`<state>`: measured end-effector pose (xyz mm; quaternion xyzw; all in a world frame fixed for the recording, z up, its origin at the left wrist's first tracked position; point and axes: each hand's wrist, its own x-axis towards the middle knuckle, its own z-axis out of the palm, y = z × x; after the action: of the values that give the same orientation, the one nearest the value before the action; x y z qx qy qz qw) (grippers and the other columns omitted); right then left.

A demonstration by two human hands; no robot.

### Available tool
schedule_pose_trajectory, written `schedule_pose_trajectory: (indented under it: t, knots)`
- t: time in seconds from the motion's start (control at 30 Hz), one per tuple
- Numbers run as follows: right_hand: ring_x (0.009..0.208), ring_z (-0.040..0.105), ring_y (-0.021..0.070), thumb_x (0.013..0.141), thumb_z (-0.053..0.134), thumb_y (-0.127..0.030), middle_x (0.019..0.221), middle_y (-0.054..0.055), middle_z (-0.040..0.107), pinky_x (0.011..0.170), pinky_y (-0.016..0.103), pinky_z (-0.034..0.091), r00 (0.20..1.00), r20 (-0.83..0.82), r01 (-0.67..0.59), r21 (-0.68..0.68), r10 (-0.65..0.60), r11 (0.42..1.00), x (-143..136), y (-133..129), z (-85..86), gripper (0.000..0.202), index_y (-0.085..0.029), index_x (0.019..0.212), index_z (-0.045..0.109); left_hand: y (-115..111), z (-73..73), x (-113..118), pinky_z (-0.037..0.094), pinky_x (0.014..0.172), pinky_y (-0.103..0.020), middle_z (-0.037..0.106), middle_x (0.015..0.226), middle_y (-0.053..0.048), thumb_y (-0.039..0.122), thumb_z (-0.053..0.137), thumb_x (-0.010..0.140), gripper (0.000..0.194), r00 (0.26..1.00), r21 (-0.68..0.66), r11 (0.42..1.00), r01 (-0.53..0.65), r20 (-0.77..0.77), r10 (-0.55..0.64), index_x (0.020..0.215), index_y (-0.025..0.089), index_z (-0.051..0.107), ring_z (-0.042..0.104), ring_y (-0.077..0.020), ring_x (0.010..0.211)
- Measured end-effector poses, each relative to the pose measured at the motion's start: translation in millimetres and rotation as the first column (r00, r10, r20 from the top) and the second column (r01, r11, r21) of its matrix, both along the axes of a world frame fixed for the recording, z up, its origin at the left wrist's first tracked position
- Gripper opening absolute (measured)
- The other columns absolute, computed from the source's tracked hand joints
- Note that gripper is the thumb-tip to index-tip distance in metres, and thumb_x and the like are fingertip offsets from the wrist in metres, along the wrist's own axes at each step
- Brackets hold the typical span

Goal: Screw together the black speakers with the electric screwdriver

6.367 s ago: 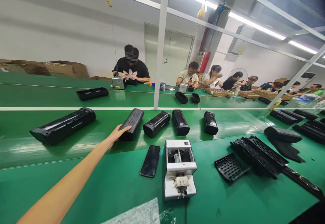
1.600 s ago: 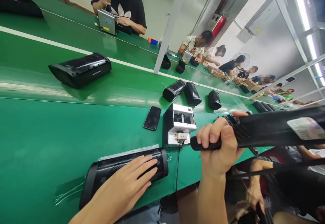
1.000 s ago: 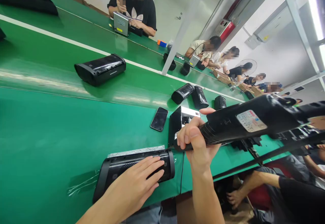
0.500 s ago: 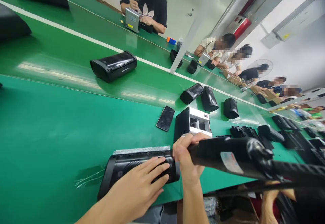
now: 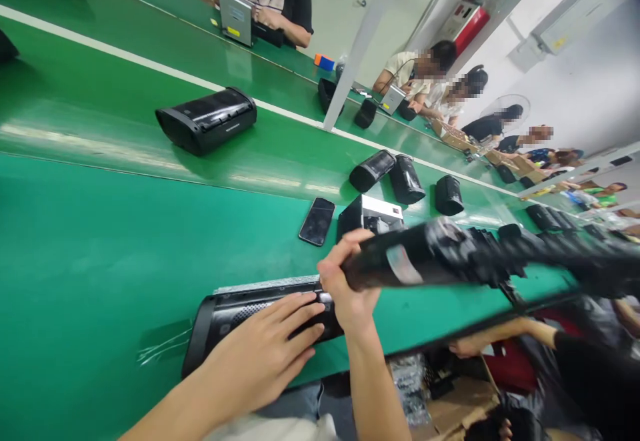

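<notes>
A black device housing (image 5: 215, 324) lies on the green mat at lower centre, with a clear film strip along its far edge. My left hand (image 5: 255, 347) rests flat on it, fingers stretched and slightly apart. My right hand (image 5: 350, 281) is wrapped round the near end of a black power tool (image 5: 387, 264), whose ribbed cable or hose runs off to the right, blurred. The tool's tip is hidden by my right hand, over the right end of the housing. Behind that hand stands a black-and-white box (image 5: 373, 214), partly covered.
A phone (image 5: 317, 221) lies beyond the housing. More black housings (image 5: 207, 121) sit on the green belt (image 5: 280, 154). A white post (image 5: 357, 54) rises beyond it. People work along the far side; another person's arm (image 5: 500, 334) reaches in at lower right above a cardboard box (image 5: 463, 404).
The whole view has shifted a little. My right hand and the tool have tilted, with the hose end higher. The other person's arm at lower right reaches further in. My left hand stays on the housing.
</notes>
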<state>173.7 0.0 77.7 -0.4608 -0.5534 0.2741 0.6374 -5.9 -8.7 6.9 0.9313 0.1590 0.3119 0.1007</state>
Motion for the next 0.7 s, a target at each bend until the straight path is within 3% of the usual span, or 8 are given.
schedule_pose_trajectory:
  t: [0.07,0.17,0.27,0.33,0.4,0.5,0.7]
  knots:
    - [0.051,0.051,0.0135,0.11,0.079,-0.056,0.077,-0.01,0.057,0.051,0.031,0.05,0.999,-0.052,-0.004,0.045,0.006,0.999,2,0,14.6,0.047,-0.035,0.144,0.054,2,-4.6,0,0.059,0.126,-0.037,0.083,0.145,-0.004,0.023,0.059,0.119,0.029,0.999,0.006,1.0,-0.012,0.037,0.012,0.135,0.024,0.083,0.074,-0.0237,0.14]
    - [0.058,0.057,0.0163,0.107,0.08,-0.066,0.083,-0.007,0.064,0.056,0.034,0.054,0.992,-0.098,0.098,0.204,-0.079,0.974,15,-13,54.5,0.063,-0.039,0.157,0.053,4,-10.8,-1,0.057,0.126,-0.034,0.081,0.148,0.0,0.019,0.057,0.117,0.034,0.998,0.054,0.998,-0.029,0.063,0.026,0.136,0.026,0.084,0.073,-0.0221,0.14]
    - [0.056,0.059,0.0155,0.102,0.09,-0.059,0.081,-0.008,0.066,0.056,0.034,0.058,0.951,-0.166,0.308,0.404,-0.262,0.861,42,-31,94.3,0.057,-0.039,0.149,0.063,4,-15.1,-1,0.056,0.128,-0.033,0.08,0.151,0.001,0.017,0.058,0.116,0.034,0.998,0.079,0.997,-0.021,0.069,0.016,0.135,0.027,0.085,0.073,-0.0221,0.142]
    - [0.05,0.056,0.0138,0.103,0.09,-0.05,0.079,-0.009,0.066,0.05,0.031,0.055,0.924,-0.177,0.383,0.472,-0.34,0.794,65,-33,107.0,0.049,-0.037,0.144,0.066,5,-17.1,-2,0.057,0.127,-0.032,0.08,0.151,0.0,0.019,0.06,0.116,0.033,0.997,0.07,0.997,-0.017,0.078,0.011,0.136,0.027,0.085,0.073,-0.0216,0.143]
    - [0.045,0.053,0.0133,0.105,0.085,-0.047,0.076,-0.01,0.064,0.045,0.03,0.05,0.906,-0.145,0.416,0.477,-0.398,0.774,85,-26,105.9,0.045,-0.033,0.143,0.066,5,-18.4,-2,0.058,0.125,-0.032,0.08,0.152,0.0,0.02,0.061,0.116,0.033,0.997,0.06,0.998,-0.017,0.074,0.012,0.138,0.028,0.084,0.073,-0.0215,0.143]
    - [0.044,0.053,0.0131,0.106,0.08,-0.048,0.074,-0.01,0.063,0.045,0.029,0.049,0.892,-0.101,0.439,0.432,-0.442,0.788,101,-9,87.0,0.044,-0.03,0.142,0.063,6,-18.5,-3,0.059,0.124,-0.032,0.079,0.153,0.001,0.021,0.06,0.117,0.033,0.998,0.072,0.997,-0.021,0.066,0.016,0.138,0.028,0.084,0.074,-0.0215,0.143]
    - [0.044,0.054,0.0126,0.105,0.081,-0.054,0.07,-0.011,0.059,0.046,0.028,0.047,0.891,-0.066,0.446,0.304,-0.449,0.842,98,-3,40.8,0.04,-0.029,0.128,0.061,5,-16.3,-3,0.056,0.125,-0.032,0.079,0.153,0.003,0.02,0.057,0.118,0.034,0.998,0.097,0.995,-0.027,0.055,0.021,0.136,0.029,0.084,0.072,-0.0211,0.144]
